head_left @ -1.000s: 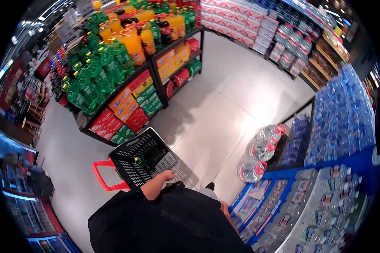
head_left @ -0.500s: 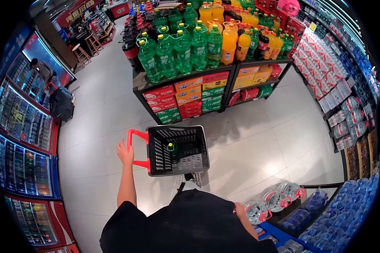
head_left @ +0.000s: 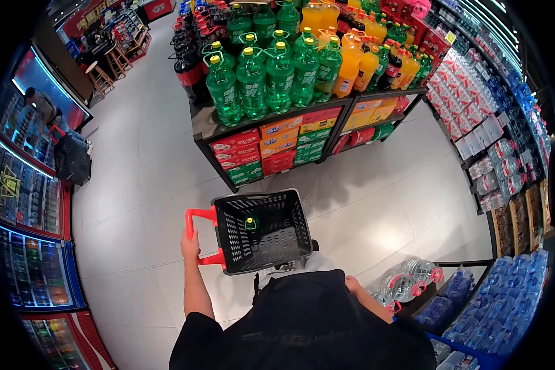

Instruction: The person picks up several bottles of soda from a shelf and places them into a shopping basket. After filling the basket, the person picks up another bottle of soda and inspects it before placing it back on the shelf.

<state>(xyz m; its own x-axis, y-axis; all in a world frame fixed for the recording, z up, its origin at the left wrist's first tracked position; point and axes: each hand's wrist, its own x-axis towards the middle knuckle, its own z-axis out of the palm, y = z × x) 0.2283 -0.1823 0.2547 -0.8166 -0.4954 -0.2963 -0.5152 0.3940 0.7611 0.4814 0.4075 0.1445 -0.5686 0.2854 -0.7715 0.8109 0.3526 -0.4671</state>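
A shopper's left hand (head_left: 190, 245) closes around the red handle (head_left: 207, 213) of a black basket (head_left: 230, 243) at the centre of the frame; half a second earlier its fingers were spread beside the handle. Inside the basket, a yellow-capped green bottle (head_left: 250, 226) shows its top, its lower part hard to make out against the dark wall. The right hand (head_left: 352, 284), right of the dark shirt (head_left: 302, 320), is partly hidden; its grip cannot be told. Large water jugs (head_left: 402, 286) at lower right are partly covered by the right forearm. The upper edge cuts off the bottle display (head_left: 290, 74).
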